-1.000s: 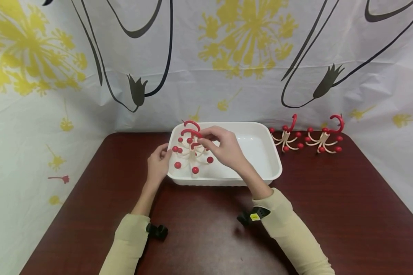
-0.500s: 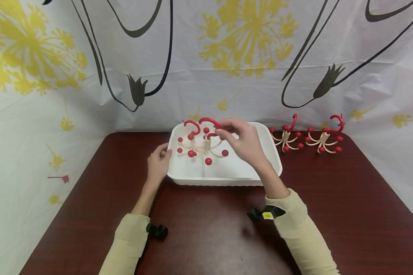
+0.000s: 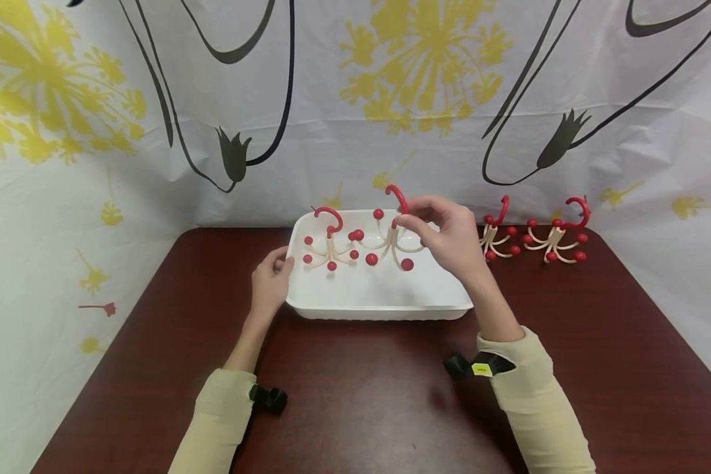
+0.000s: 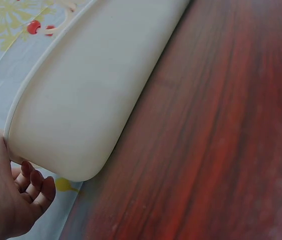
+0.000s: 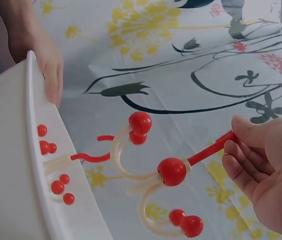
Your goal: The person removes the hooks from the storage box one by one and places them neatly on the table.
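My right hand (image 3: 450, 237) pinches the red hooked handle of a small hanger (image 5: 172, 171), whose cream curved arms end in red balls. It hangs upright above the middle of the white tray (image 3: 385, 308), its arms apart from the tray floor as far as the right wrist view shows. A second such hanger (image 3: 330, 249) stands inside the tray at the left, red hook upward. My left hand (image 3: 269, 283) grips the tray's left end, thumb at the rim and fingers curled beneath it in the left wrist view.
Two more matching hangers, one partly behind my right hand (image 3: 493, 243) and one farther right (image 3: 553, 240), stand on the dark wooden table (image 3: 355, 395) right of the tray. A white patterned cloth (image 3: 355, 151) hangs behind the table.
My right hand has carried the held hanger rightward and up, from over the standing one at the tray's left to above its middle. The left hand stays at the tray's end.
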### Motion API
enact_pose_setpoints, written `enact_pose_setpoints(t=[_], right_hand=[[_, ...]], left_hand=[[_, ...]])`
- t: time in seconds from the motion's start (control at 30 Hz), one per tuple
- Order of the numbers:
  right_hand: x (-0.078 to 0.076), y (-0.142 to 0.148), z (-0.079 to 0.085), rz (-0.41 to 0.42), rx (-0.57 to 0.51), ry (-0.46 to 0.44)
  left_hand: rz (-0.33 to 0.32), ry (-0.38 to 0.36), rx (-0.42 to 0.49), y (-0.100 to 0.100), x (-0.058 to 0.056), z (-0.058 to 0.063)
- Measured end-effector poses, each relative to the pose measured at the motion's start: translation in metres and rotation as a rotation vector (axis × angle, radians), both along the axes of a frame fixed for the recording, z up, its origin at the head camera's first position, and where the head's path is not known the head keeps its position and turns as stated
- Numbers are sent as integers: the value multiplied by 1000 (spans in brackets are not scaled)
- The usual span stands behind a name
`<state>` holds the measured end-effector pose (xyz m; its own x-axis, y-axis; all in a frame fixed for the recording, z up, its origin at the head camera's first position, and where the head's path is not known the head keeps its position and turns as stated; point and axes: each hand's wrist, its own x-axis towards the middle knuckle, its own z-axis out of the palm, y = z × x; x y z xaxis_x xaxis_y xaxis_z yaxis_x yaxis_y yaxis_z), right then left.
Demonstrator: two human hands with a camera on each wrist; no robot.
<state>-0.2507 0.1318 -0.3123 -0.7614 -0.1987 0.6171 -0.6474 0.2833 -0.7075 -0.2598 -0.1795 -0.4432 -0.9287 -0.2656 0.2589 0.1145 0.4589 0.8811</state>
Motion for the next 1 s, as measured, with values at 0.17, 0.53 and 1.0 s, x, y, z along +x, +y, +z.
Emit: enact_pose_setpoints(t=[0.17, 0.53, 1.0], right_hand=[[1, 13, 5, -23, 4, 19], [12, 49, 12, -144, 20, -6], [20, 90, 11, -233, 30, -9]], left_hand=[[-2, -5, 3, 0, 1, 1], [-7, -10, 0, 1, 1, 2], [-7, -19, 10, 0, 2, 2]])
